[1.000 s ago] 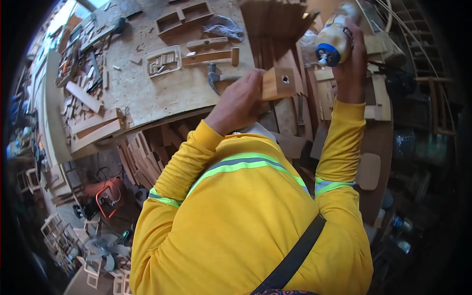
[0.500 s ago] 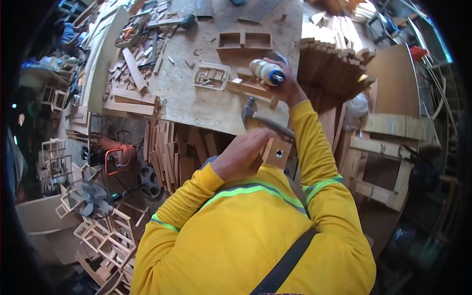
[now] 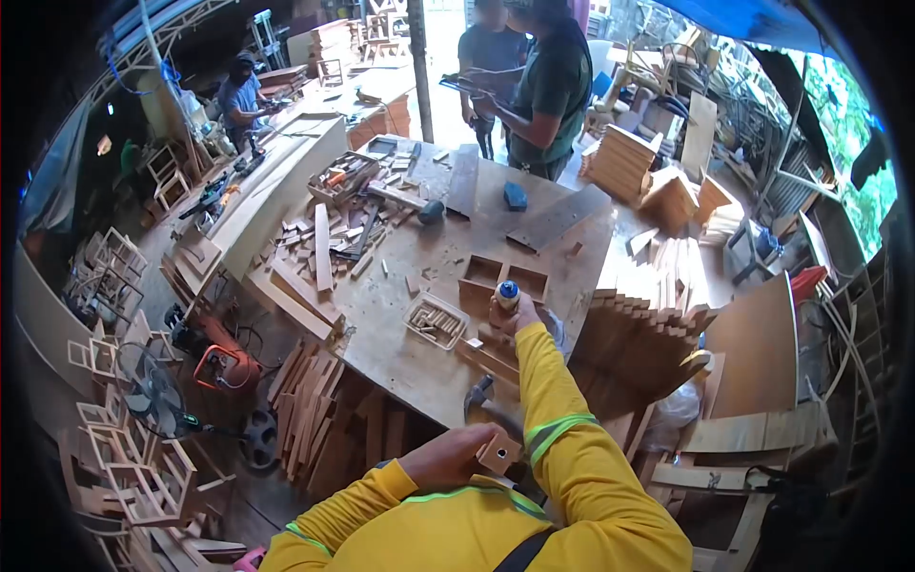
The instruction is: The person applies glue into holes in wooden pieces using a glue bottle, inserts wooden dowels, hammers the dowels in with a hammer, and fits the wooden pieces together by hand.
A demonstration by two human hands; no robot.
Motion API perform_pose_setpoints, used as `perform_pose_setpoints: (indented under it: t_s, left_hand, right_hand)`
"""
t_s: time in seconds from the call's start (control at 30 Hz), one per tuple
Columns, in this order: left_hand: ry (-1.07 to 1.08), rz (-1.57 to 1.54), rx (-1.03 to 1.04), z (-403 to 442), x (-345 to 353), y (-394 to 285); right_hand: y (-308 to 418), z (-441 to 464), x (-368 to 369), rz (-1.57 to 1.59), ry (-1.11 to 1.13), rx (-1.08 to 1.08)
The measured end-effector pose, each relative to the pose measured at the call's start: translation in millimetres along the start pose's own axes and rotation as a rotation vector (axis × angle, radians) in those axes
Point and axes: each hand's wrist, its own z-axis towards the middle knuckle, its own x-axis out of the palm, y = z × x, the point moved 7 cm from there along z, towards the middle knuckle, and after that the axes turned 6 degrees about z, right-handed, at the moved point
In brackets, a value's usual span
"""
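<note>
Close to my chest, my left hand (image 3: 446, 459) grips a wooden piece (image 3: 498, 454), with a dark round hole in its end facing up. My right arm reaches out over the table, and my right hand (image 3: 515, 316) is wrapped around a pale glue bottle (image 3: 509, 296) with a blue cap. Just beyond the bottle lies a two-compartment wooden box (image 3: 483, 274). To the left of my right hand sits a clear plastic tub (image 3: 413, 329) of wooden dowels (image 3: 438, 319). A hammer (image 3: 479, 392) rests at the near table edge, partly hidden by my left hand and the wooden piece.
Wood offcuts (image 3: 322, 248) are heaped on the table's left side, near a mallet (image 3: 431, 212). Stacked boards (image 3: 639, 334) stand right of the table. A fan (image 3: 157, 381) and an orange machine (image 3: 229, 362) are at left. Two people (image 3: 548, 86) stand beyond the table; another sits farther left.
The view has tilted up, showing more of the workshop and the people. My right hand has moved farther out with the glue bottle, now by the compartment box. My left hand still holds the wooden piece.
</note>
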Motion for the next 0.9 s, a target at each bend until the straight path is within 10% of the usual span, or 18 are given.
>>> perform_pose_setpoints:
  t_s: [0.37,0.47,0.5,0.6,0.7,0.9]
  left_hand:
    - [0.021,-0.028,0.121,-7,2,1]
    - [0.046,-1.34,-0.553,-10,14,11]
    - [-0.022,-0.967,-0.378,-9,9,20]
    - [0.023,-1.548,-0.741,-20,28,27]
    - [-0.061,0.133,0.231,1,-11,-2]
    - [-0.001,0.084,0.151,5,-11,3]
  right_hand:
    - [1,-13,0,-0.158,0.055,-0.038]
    - [59,12,-34,-0.292,0.125,-0.415]
    - [40,-63,-44,-0.226,0.035,-0.385]
    - [-7,-210,2,-0.537,-0.098,-0.653]
    - [-35,-338,31,-0.666,0.073,-0.955]
    - [-176,-504,75,-1.588,0.174,-1.396]
